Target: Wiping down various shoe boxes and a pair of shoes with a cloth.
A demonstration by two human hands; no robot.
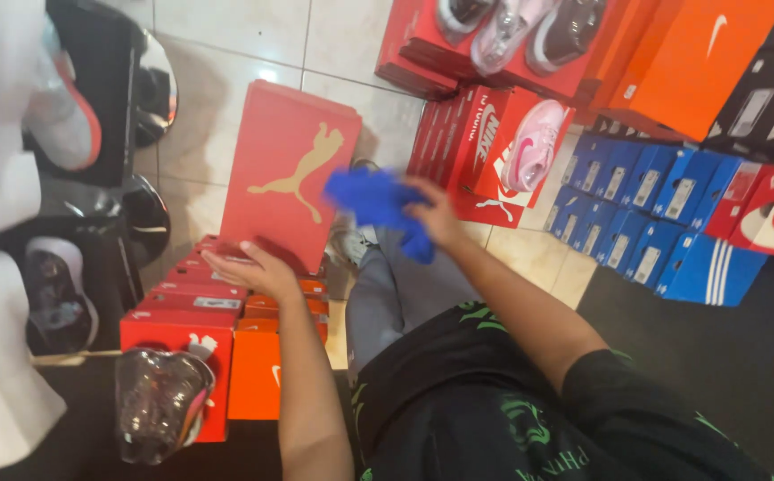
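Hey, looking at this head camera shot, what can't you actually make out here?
- Blue cloth: motion-blurred in the right hand; its shape is unclear.
- Red shoebox: its lower edge is hidden behind the left hand.
- Orange boxes: cut off by the top edge.
- Labels on the blue boxes: too small.

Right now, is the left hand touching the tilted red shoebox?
Touching. Head view shows the left hand cupped under the lower edge of the red shoebox, fingers against it, no gap visible.
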